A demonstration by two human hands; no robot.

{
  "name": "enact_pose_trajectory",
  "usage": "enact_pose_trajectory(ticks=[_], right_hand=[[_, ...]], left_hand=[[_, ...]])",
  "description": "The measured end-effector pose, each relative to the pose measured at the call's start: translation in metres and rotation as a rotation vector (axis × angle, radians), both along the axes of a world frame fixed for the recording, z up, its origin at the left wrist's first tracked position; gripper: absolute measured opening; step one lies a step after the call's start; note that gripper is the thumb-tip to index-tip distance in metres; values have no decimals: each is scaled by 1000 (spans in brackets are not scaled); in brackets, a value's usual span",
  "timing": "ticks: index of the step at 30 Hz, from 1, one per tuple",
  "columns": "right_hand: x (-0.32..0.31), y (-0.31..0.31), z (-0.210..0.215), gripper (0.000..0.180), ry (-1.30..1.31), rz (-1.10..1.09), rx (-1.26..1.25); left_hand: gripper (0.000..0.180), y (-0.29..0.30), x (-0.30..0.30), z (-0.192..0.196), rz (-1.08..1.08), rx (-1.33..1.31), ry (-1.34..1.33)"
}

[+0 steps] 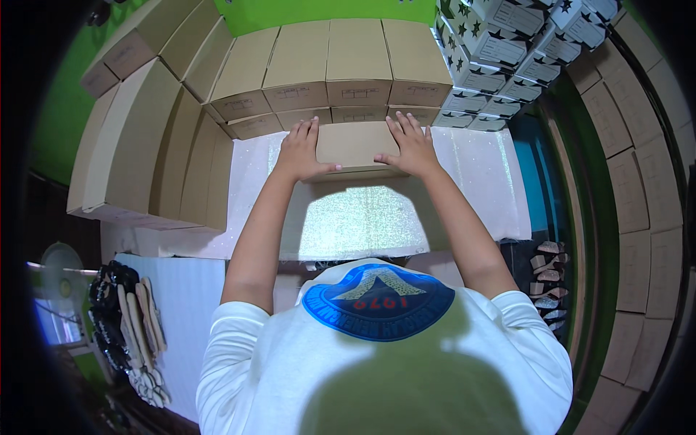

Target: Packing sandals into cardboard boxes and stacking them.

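Note:
A closed brown cardboard box (355,145) lies on the white sparkly table covering, its long side across my front. At its left end is my left hand (297,154), fingers stretched forward and thumb along the near edge. My right hand (411,151) grips the opposite end, its thumb resting on the top and its fingers pointing away from me. The box is held between both hands. Right behind it stands a row of stacked brown boxes (359,54).
More brown boxes (130,138) are piled at the left. White star-patterned boxes (493,65) rise at the back right. Footwear pieces (138,319) lie on a pale surface at the lower left, others (549,279) at the right. A wall of boxes (641,196) lines the far right.

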State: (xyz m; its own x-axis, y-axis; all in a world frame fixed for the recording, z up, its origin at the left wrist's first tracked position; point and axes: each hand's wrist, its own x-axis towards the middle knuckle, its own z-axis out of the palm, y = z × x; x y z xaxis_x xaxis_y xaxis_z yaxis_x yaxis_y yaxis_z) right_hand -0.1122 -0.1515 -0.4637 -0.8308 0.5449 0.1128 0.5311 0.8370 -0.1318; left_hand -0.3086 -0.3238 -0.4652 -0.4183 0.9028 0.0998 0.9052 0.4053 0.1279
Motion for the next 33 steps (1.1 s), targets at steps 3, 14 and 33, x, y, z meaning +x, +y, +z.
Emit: enact_pose_trajectory(ticks=[3, 14, 33], right_hand=[[4, 1, 3, 104, -41, 19, -39], [30, -17, 13, 115, -67, 115, -116], [100, -98, -48, 70, 271, 96, 123]], left_hand=[[123, -2, 2, 6, -23, -44, -16], [128, -26, 21, 9, -52, -42, -27], [95, -102, 84, -61, -124, 317, 231]])
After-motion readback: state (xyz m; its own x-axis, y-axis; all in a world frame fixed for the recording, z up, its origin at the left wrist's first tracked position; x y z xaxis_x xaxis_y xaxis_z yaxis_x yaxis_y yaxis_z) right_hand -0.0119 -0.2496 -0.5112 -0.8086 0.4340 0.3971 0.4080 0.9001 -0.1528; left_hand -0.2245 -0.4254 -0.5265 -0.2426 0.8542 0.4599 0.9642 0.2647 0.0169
